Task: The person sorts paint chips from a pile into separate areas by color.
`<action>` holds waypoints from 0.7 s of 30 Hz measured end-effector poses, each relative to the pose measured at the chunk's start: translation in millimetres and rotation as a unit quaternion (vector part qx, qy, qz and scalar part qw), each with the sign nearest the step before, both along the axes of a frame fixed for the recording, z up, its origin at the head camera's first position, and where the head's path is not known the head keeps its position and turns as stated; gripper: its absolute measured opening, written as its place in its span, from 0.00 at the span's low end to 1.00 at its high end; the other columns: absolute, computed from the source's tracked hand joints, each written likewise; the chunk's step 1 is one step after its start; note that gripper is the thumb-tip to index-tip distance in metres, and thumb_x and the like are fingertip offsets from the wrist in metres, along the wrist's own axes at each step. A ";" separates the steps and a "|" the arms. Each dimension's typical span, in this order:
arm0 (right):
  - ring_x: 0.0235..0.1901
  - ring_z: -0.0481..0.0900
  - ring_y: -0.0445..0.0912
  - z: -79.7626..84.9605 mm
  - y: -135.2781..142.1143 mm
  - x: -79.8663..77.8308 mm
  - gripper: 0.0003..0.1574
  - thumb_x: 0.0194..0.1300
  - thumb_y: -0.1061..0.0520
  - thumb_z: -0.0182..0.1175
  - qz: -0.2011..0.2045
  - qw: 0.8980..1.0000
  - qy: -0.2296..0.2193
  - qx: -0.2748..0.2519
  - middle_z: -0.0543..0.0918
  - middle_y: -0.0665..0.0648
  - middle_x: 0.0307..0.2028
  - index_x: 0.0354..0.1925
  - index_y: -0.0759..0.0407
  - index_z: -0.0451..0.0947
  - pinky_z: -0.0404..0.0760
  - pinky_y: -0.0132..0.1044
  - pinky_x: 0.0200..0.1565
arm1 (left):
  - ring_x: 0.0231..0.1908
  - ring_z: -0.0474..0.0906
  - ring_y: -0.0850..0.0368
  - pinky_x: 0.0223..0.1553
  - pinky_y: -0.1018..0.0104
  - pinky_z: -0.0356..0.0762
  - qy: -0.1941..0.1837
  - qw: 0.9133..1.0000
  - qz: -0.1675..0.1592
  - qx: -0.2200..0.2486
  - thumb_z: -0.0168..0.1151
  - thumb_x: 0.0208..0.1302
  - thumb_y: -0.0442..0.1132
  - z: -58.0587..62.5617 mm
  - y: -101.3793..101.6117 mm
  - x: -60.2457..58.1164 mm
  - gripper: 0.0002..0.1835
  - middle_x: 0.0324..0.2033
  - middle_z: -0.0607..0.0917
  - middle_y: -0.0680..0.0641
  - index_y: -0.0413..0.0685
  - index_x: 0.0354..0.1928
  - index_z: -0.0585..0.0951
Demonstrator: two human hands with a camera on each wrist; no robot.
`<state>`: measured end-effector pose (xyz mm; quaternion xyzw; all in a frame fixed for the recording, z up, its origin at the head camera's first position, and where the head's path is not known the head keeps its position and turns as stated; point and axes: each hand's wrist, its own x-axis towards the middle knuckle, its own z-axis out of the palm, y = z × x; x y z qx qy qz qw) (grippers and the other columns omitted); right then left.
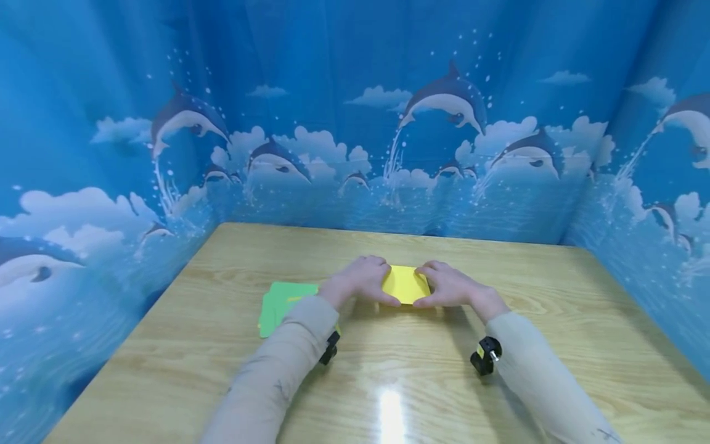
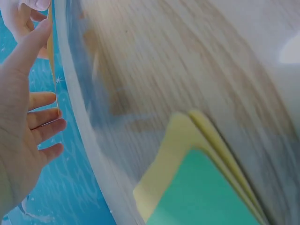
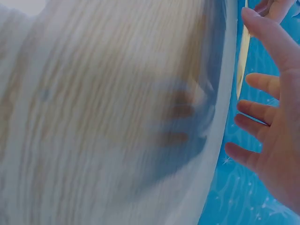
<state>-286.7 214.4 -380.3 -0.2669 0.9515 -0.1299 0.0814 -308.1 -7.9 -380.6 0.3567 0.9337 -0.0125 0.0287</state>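
Observation:
In the head view a yellow card spans the gap between my two hands above the table. My left hand holds its left side, fingers at the far corner and thumb by the near edge. On the opposite side my right hand grips it the same way. Both wrist views show the card edge-on as a thin yellow strip by the thumb and fingertips. The other fingers are spread and slightly bent.
Green cards lie left of the hands, partly hidden by my left forearm; yellow cards show beneath a green one in the left wrist view. The wooden table meets a blue dolphin-print curtain at the back and sides.

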 end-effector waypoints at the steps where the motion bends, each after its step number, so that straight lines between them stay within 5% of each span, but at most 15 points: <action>1: 0.58 0.65 0.58 -0.5 1.5 -0.2 0.57 0.49 0.29 0.62 -0.002 1.000 -0.003 0.001 0.65 0.65 0.61 0.65 0.63 0.61 0.67 0.55 0.56 | 0.47 0.71 0.54 0.53 0.60 0.68 -0.001 1.000 0.002 -0.005 0.53 0.48 0.75 -1.3 2.5 -0.9 0.46 0.50 0.76 0.47 0.43 0.56 0.73; 10: 0.57 0.66 0.61 -9.9 4.6 -2.0 0.57 0.47 0.30 0.64 -0.014 0.999 -0.004 0.039 0.65 0.67 0.60 0.64 0.63 0.63 0.66 0.57 0.56 | 0.62 0.61 0.51 0.63 0.56 0.56 -0.049 0.998 0.020 -0.036 0.53 0.49 0.74 -7.5 13.5 1.5 0.49 0.63 0.67 0.45 0.46 0.65 0.65; 21: 0.57 0.66 0.60 -14.6 5.1 -6.1 0.54 0.50 0.31 0.62 -0.020 0.997 0.000 0.079 0.66 0.67 0.60 0.64 0.62 0.64 0.67 0.55 0.56 | 0.66 0.56 0.49 0.66 0.54 0.50 -0.068 0.996 0.036 -0.049 0.50 0.54 0.72 -11.2 19.4 2.5 0.47 0.66 0.63 0.46 0.47 0.68 0.60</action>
